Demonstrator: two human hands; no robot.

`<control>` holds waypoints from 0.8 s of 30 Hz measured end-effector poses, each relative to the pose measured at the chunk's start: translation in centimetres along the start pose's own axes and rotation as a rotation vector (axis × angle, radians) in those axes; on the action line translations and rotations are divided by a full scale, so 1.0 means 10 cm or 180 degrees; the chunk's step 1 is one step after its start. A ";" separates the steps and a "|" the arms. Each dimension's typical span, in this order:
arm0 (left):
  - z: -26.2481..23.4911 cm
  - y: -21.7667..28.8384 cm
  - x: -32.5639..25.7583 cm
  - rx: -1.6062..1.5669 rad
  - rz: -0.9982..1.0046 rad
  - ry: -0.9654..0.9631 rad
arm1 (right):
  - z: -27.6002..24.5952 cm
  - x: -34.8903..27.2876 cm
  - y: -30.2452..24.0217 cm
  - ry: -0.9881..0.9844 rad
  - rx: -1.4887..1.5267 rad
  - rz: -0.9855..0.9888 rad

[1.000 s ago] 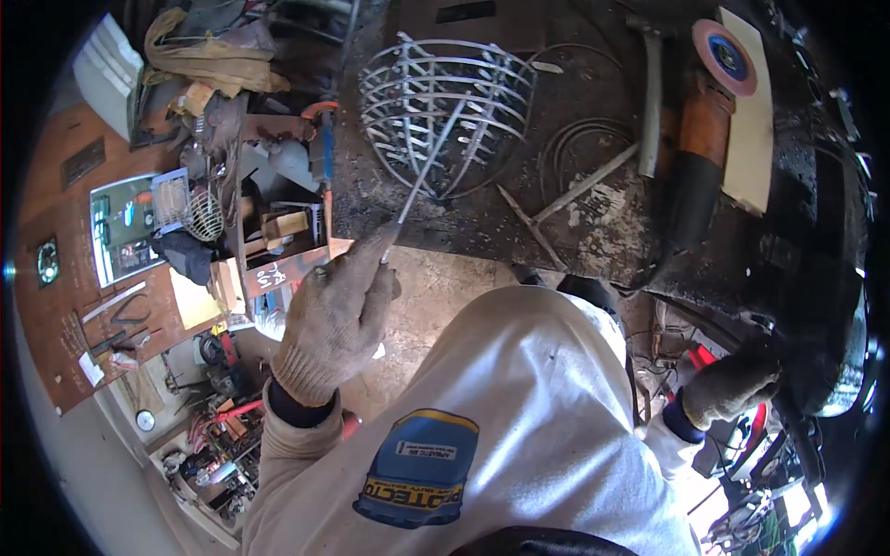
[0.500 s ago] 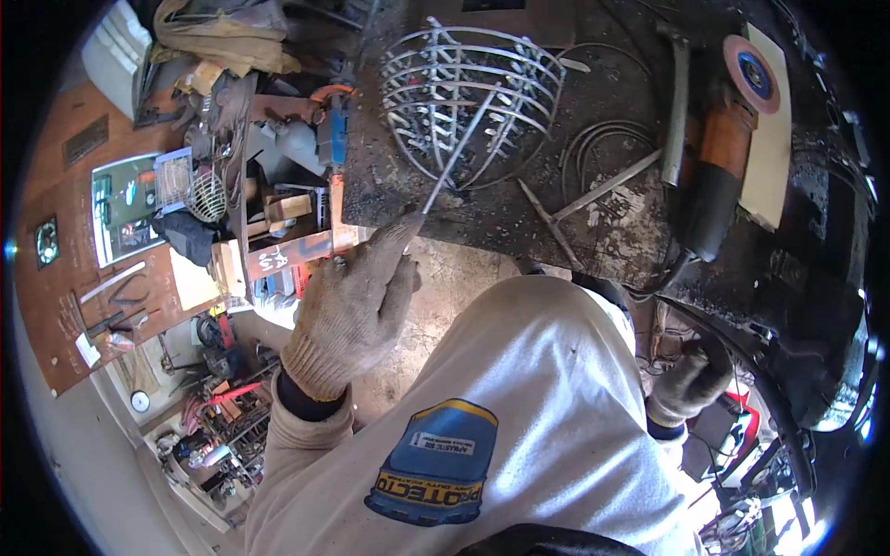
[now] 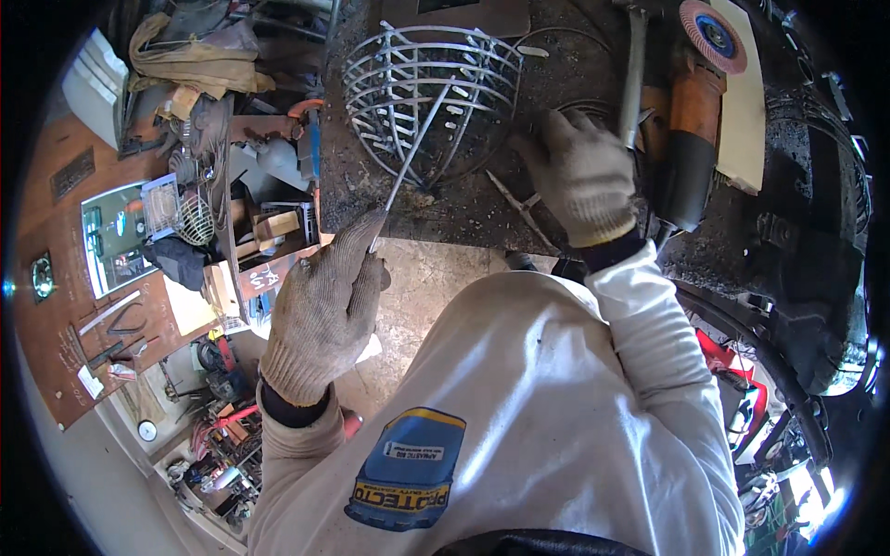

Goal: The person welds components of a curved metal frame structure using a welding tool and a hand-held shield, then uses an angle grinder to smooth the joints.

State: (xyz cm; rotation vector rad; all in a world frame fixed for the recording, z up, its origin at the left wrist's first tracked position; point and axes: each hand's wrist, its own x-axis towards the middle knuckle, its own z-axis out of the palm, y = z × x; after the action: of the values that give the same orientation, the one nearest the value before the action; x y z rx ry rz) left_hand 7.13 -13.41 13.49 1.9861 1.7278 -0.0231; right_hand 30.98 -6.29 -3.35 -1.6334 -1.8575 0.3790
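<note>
My left hand (image 3: 324,310), in a knit work glove, grips the near end of a thin metal rod (image 3: 414,148). The rod slants up and right into a dome-shaped basket (image 3: 428,93) made of bent metal strips, which sits on the dark, gritty workbench (image 3: 464,208). My right hand (image 3: 579,176), also gloved, hovers palm-down with fingers spread over the bench just right of the basket, near some loose metal strips (image 3: 524,208). It holds nothing that I can see.
An orange angle grinder (image 3: 691,120) with a flap disc lies at the right of the bench beside a hammer handle (image 3: 633,74). A cluttered shelf (image 3: 250,213) with tools and scraps stands at the left. Below is a floor with more tools.
My right hand has come up from low at my right side onto the bench beside the basket. The left hand keeps hold of the rod, still reaching into the basket.
</note>
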 end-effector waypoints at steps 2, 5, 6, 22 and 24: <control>0.01 0.01 0.00 0.0115 0.0046 -0.0005 | 0.13 0.05 0.01 -0.0108 0.0047 0.0075; 0.00 0.04 -0.01 -0.0141 -0.0186 0.0018 | 0.23 0.07 0.01 -0.0147 0.0059 0.0228; 0.00 0.04 0.00 -0.0230 -0.0191 0.0015 | 0.27 0.08 0.04 -0.0154 0.0057 0.0228; -0.03 0.04 -0.01 -0.0427 -0.0011 0.0018 | 0.30 0.16 0.05 -0.0394 -0.0073 0.0208; 0.01 0.06 -0.02 -0.0395 0.0044 0.0079 | 0.31 0.16 0.07 -0.0346 -0.0056 0.0194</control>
State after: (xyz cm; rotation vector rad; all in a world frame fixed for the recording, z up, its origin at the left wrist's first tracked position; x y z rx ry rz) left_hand 7.62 -13.66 13.71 1.9154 1.6885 0.1112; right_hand 29.55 -4.10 -5.66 -1.7147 -1.8983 0.4877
